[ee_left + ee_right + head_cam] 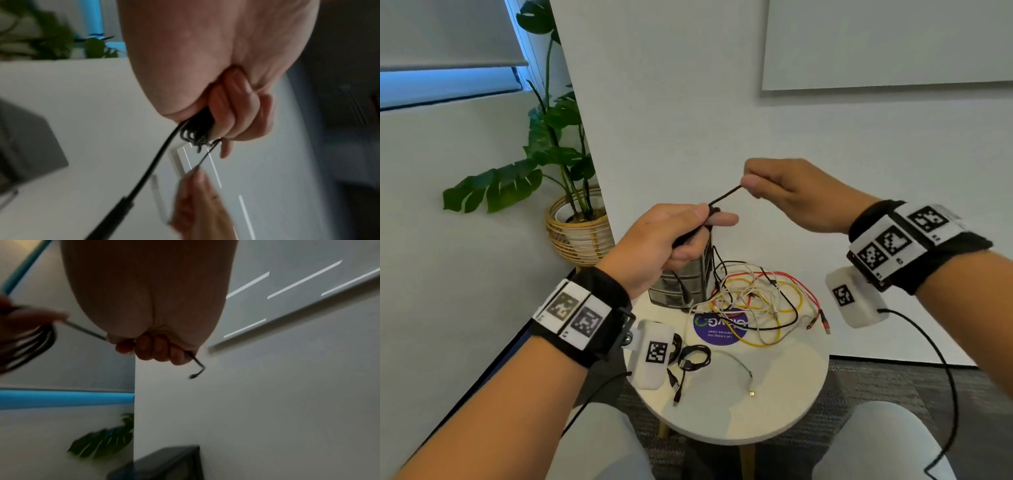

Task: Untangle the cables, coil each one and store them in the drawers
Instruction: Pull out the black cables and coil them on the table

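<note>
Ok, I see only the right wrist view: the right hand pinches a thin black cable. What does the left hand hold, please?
Observer: The left hand grips a coiled bundle of that same thin black cable.
Operator: Are other cables waiting?
Observer: Yes, a tangle of red, yellow, white and black cables lies on the round white table, beside the small grey drawer unit.
Operator: Is any cable coiled already?
Observer: One coiled black cable lies on the table's near left part.

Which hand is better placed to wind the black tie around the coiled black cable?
Probably the right hand: it pinches the free black tie, while the left hand grips the coiled black cable.
</note>
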{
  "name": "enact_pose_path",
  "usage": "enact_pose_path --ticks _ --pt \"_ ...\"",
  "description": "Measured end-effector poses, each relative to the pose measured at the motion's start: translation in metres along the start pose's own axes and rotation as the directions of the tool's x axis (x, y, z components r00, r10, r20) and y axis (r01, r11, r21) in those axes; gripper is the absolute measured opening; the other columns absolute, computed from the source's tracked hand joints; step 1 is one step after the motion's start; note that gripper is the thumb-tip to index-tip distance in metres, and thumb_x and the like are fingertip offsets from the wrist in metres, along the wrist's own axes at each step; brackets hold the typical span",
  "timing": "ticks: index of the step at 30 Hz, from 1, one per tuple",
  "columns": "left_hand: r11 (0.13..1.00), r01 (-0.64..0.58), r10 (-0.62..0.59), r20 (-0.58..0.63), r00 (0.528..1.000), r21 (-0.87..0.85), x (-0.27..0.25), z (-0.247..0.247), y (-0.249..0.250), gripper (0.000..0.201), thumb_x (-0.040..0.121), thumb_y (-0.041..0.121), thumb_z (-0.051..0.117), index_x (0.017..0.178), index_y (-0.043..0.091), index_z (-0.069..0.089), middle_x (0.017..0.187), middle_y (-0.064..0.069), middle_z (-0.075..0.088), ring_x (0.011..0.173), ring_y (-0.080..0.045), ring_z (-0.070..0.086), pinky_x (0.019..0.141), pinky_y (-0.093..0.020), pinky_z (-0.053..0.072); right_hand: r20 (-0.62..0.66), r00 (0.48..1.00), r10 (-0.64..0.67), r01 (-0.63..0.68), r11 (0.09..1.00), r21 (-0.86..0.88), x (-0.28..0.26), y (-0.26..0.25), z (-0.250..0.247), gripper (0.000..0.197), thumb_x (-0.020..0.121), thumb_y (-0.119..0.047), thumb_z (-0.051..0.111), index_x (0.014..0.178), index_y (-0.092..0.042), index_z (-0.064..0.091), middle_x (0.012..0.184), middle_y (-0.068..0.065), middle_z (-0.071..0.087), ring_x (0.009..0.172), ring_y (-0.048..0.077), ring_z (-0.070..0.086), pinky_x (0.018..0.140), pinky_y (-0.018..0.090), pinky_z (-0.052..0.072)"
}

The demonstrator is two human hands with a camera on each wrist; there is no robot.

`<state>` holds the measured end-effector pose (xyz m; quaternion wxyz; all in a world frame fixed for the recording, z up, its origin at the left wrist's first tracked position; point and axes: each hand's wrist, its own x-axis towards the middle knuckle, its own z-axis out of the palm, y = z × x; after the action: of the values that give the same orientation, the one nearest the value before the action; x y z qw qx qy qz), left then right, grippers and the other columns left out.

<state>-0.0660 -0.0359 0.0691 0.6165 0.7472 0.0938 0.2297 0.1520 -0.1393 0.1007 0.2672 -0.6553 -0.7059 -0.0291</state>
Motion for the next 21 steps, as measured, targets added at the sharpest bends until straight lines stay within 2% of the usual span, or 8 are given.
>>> enact_pose_path --ticks 3,6,10,13,15,17,19,21 --pt "0.964 -0.071 0.067 -0.026 0.997 -0.255 -0.001 0.001 0.001 0.048 0.106 0.029 0.038 0.136 -0.003 0.058 0.056 0.002 0.039 0.045 -0.009 0.018 0.047 -0.027 0.011 0.024 0.998 0.062 -0.064 0.996 0.059 -0.014 0.012 0.03 0.033 0.11 -0.035 0.037 0.081 -0.021 0.046 0.071 -0.007 0.048 0.064 0.007 0.042 0.063 0.027 0.033" --pt "0.941 -0.163 0.107 -0.197 0.974 -0.296 0.008 0.004 0.001 0.046 0.11 0.028 0.035 0.137 -0.004 0.053 0.067 0.0 0.063 0.043 -0.006 0.035 0.047 -0.018 0.029 0.133 0.99 0.038 -0.047 0.997 0.064 -0.026 0.001 0.068 0.032 0.109 -0.036 0.038 0.083 -0.022 0.049 0.07 -0.008 0.051 0.065 0.005 0.049 0.065 0.03 0.038" --pt "0.981 -0.134 0.086 -0.307 0.948 -0.138 0.015 0.006 -0.009 0.028 0.111 0.029 0.037 0.125 0.011 0.055 0.108 -0.009 0.078 0.087 -0.015 0.076 0.073 -0.02 0.056 0.192 0.979 -0.066 0.068 0.998 -0.005 -0.031 -0.032 0.077 0.029 0.109 -0.036 0.041 0.081 -0.029 0.045 0.062 -0.011 0.046 0.059 0.007 0.048 0.057 0.027 0.032" --pt "0.995 -0.037 0.061 -0.285 0.956 0.091 0.015 0.005 -0.021 0.023 0.112 0.026 0.036 0.111 0.021 0.058 0.108 -0.013 0.075 0.088 -0.006 0.074 0.073 -0.015 0.054 0.2 0.97 -0.14 0.182 0.96 -0.214 -0.021 -0.054 0.054 0.025 0.105 -0.035 0.047 0.082 -0.026 0.053 0.072 -0.015 0.053 0.061 0.004 0.046 0.056 0.026 0.034" --pt "0.973 0.035 0.014 -0.213 0.977 0.226 0.014 0.002 -0.027 0.038 0.112 0.028 0.037 0.092 0.01 0.064 0.084 -0.021 0.07 0.067 -0.015 0.067 0.064 -0.021 0.049 0.157 0.966 -0.204 0.239 0.937 -0.256 -0.013 -0.059 0.037 0.018 0.099 -0.034 0.051 0.094 -0.025 0.067 0.083 -0.016 0.06 0.068 0.005 0.05 0.062 0.031 0.042" --pt "0.981 0.102 -0.087 -0.096 0.992 0.167 0.011 0.0 -0.032 0.054 0.11 0.037 0.034 0.078 0.005 0.064 0.06 -0.017 0.061 0.045 -0.019 0.049 0.053 -0.026 0.039 0.077 0.971 -0.228 0.238 0.959 -0.155 -0.005 -0.057 0.028 0.01 0.095 -0.029 0.06 0.098 -0.024 0.068 0.076 -0.017 0.057 0.067 0.004 0.049 0.065 0.031 0.042" --pt "0.984 0.178 -0.178 0.015 0.984 0.003 0.01 0.001 -0.035 0.064 0.107 0.048 0.031 0.091 0.001 0.071 0.063 -0.027 0.056 0.038 -0.015 0.033 0.043 -0.021 0.028 0.029 0.985 -0.171 0.172 0.985 -0.033 -0.001 -0.049 0.026 0.009 0.094 -0.026 0.068 0.101 -0.023 0.064 0.073 -0.014 0.057 0.069 0.003 0.053 0.066 0.028 0.042" --pt "0.959 0.233 -0.226 0.061 0.972 -0.163 0.009 0.001 -0.038 0.059 0.109 0.039 0.027 0.117 -0.007 0.065 0.072 -0.029 0.059 0.04 -0.012 0.027 0.041 -0.019 0.019 0.023 0.994 -0.107 0.106 0.994 0.033 -0.004 -0.038 0.034 0.01 0.095 -0.028 0.068 0.103 -0.024 0.064 0.082 -0.014 0.058 0.078 0.0 0.055 0.07 0.02 0.041"
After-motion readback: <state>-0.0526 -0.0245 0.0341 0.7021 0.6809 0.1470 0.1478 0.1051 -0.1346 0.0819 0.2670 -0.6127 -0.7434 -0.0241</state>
